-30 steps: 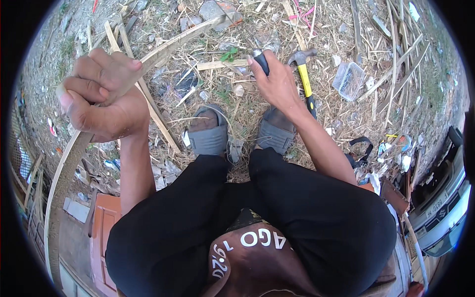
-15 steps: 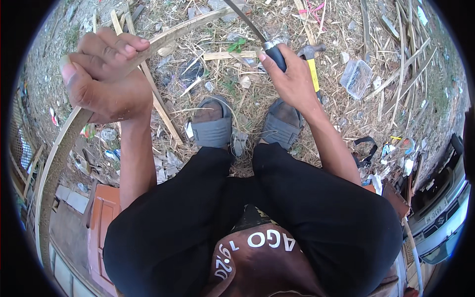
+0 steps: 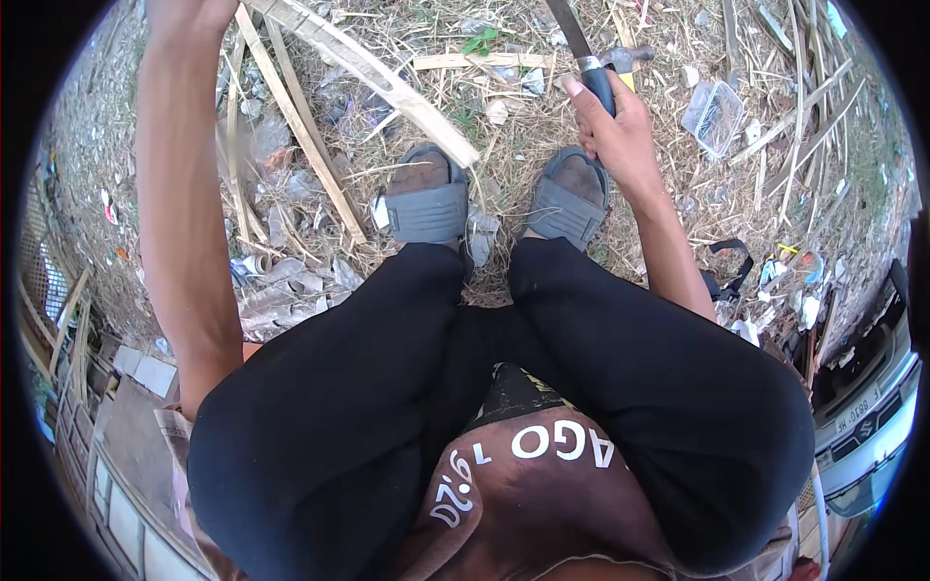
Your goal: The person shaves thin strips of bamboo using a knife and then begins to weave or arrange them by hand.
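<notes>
My left hand is at the top left, its fingers mostly cut off by the picture's edge. From it a long pale strip of wood slants down to the right, its cut end in front of my left sandal. That hand appears closed on the strip. My right hand is wrapped round the black handle of a large knife. Its dark blade points up and away, apart from the strip, and the tip is out of view.
Behind my right hand lies a hammer. A clear plastic tub sits to its right. Wood strips are scattered on the straw-covered ground, with more piled at far right. A parked vehicle is at lower right.
My left hand has moved forward to the top edge, and the strip now shows its end near my feet rather than arching across. My right hand has shifted slightly right with the knife.
</notes>
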Demonstrator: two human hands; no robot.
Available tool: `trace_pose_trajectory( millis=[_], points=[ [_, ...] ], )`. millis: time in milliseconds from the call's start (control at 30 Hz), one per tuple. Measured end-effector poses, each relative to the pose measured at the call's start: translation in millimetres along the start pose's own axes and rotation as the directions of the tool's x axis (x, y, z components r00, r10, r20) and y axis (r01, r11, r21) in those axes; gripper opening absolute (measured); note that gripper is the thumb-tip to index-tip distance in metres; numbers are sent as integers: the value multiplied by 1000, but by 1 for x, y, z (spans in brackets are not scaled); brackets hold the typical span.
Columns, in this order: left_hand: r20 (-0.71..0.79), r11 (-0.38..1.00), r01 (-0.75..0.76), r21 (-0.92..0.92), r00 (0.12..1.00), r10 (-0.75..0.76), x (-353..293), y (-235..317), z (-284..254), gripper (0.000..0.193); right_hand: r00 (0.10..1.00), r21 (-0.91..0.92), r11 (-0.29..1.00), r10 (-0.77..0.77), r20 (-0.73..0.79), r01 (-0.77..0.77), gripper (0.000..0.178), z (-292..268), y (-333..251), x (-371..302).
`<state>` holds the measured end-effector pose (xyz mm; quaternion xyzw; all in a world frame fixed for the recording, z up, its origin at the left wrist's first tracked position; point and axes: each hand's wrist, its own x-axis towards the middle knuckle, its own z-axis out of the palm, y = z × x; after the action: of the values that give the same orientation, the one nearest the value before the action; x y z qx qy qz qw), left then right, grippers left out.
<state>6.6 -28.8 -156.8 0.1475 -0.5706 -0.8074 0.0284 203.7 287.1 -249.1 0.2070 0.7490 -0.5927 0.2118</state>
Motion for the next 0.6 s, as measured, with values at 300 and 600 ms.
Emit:
trace_pose_trajectory(
  millis=[300, 600],
  points=[
    [-47, 927, 112, -357, 989, -137, 21, -89, -58, 19, 922, 682, 714, -136, 362, -162, 50, 8, -10, -33],
    [-182, 964, -32, -262, 983, -17, -39, -86, -13, 34, 996, 898, 439, -93, 9, 33, 30, -14, -21, -3]
  ],
)
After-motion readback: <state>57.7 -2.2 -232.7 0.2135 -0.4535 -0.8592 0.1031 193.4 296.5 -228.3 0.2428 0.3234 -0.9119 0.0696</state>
